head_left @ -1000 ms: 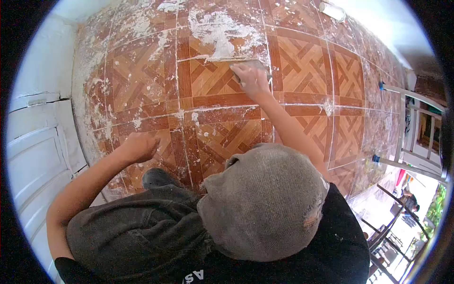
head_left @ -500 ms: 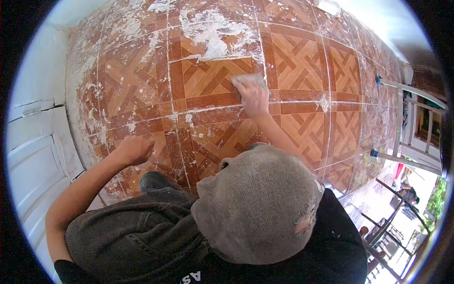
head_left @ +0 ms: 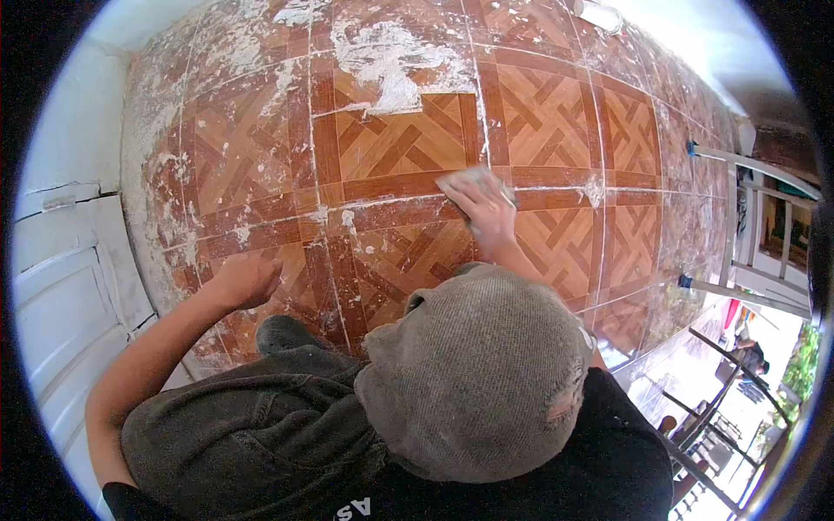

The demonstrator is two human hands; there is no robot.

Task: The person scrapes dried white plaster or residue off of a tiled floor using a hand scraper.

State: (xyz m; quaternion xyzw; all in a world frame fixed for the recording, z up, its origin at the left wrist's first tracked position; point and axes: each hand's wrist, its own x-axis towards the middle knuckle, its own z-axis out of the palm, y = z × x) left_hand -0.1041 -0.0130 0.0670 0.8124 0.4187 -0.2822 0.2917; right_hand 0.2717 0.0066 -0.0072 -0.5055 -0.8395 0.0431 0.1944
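My right hand [head_left: 491, 215] is closed round a flat grey scraper [head_left: 460, 184], low over the brown patterned tile floor [head_left: 539, 130]. The scraper lies near a white joint line between tiles; my fingers cover part of it. Just beyond is a cleaned tile patch [head_left: 400, 143] with a straight, stepped edge against crusted white residue [head_left: 391, 65]. My left hand [head_left: 248, 280] is curled into a loose fist beside my bent knee, above the speckled tiles, and nothing shows in it. A grey cap [head_left: 478, 373] hides part of my right arm.
A white panelled door [head_left: 65, 295] stands along the left. At the right, a metal ladder [head_left: 756, 165] with blue feet rests on the floor. A white container [head_left: 599, 16] sits at the far top. Dark bars and a distant person [head_left: 750, 358] appear at lower right.
My right hand has drawn the scraper back towards me and slightly right. A rectangular strip of residue at the upper right of the cleaned patch is gone. My left hand has barely moved.
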